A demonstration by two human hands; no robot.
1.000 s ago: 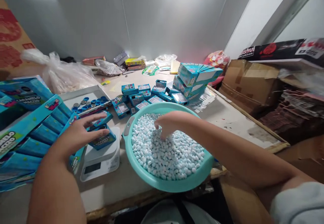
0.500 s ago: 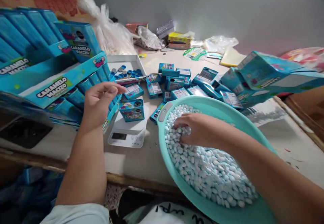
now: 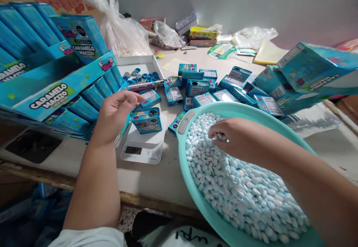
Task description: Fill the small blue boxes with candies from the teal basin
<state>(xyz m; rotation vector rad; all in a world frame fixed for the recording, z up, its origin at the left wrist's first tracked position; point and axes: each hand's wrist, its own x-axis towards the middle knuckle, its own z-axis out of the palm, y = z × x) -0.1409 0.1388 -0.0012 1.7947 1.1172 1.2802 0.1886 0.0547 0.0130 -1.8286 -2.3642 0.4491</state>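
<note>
**While the right hand (image 3: 232, 137) pinches candies (image 3: 237, 191), a tin (image 3: 145, 120) sits on the kitchen scale (image 3: 140, 154)**

Head view: its fingers (image 3: 216, 129) close on a few inside the teal basin (image 3: 223, 108), just right of the scale, apparently tilted to bring them within reach. The left hand (image 3: 116, 113) hovers half open and empty beside the tin.

Workbench (image 3: 165, 187) with digital scale (image 3: 140, 154), blue tins (image 3: 173, 96) (scattered)
</note>
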